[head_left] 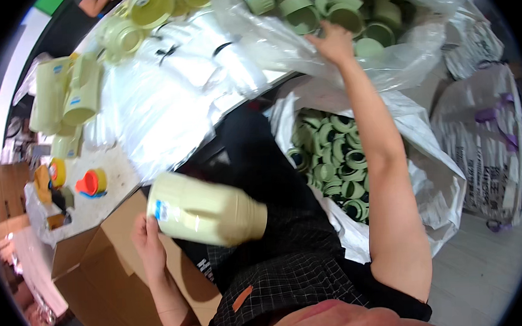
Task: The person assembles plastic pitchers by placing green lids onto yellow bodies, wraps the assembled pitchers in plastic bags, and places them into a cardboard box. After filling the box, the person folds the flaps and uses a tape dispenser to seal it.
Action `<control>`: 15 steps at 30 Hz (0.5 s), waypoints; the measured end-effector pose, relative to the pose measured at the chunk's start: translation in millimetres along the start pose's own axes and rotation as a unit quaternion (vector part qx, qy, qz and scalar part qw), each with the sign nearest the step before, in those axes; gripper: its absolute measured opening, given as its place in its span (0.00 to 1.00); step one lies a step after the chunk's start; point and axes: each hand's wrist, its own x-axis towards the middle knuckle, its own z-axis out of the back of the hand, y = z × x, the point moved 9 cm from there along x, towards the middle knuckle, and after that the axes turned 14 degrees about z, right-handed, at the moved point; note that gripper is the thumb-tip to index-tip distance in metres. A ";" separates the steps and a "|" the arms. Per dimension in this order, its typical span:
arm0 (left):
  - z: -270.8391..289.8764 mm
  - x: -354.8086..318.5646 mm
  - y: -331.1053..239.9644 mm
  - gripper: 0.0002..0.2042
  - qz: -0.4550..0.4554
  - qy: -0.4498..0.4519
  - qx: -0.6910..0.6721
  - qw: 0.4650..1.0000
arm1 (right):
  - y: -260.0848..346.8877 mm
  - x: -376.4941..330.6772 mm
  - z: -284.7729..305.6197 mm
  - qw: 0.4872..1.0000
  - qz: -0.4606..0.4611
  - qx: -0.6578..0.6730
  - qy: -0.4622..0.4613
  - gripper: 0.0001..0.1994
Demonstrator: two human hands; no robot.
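Observation:
My left hand (147, 237) is closed on the base end of a pale yellow-green vacuum flask (201, 211) with a blue and white sticker. The flask lies tilted on its side above my lap, its narrower stepped neck pointing right. At the far right my right hand (334, 44) reaches into a clear plastic bag (253, 29) of green plastic cups. Its thumb and forefinger are spread apart beside a green cup (345, 18); the other fingers are partly hidden.
Below my right arm, a white sack (435, 182) holds many small green and black parts (332, 158). More pale green flasks (50, 95) stand on the table (115, 166) at left, near clear plastic bags (162, 103). An open cardboard box (101, 292) sits near left; a stuffed bag (481, 143) stands right.

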 end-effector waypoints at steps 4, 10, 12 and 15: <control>22.0 10.5 15.7 0.16 0.030 -0.171 -0.239 0.956 | 22.0 -55.6 48.6 0.830 -0.159 0.405 -0.349 0.34; -7.3 22.4 49.0 0.20 0.083 -0.165 -0.380 0.906 | 141.0 -165.3 0.5 0.434 -0.258 0.861 -0.061 0.27; -13.9 13.9 52.3 0.20 0.106 -0.166 -0.397 0.896 | 211.3 -199.7 -2.3 0.412 -0.231 0.879 0.064 0.29; -19.1 -0.2 49.0 0.19 0.131 -0.160 -0.379 0.902 | 245.2 -199.7 30.8 0.694 -0.031 0.719 0.015 0.29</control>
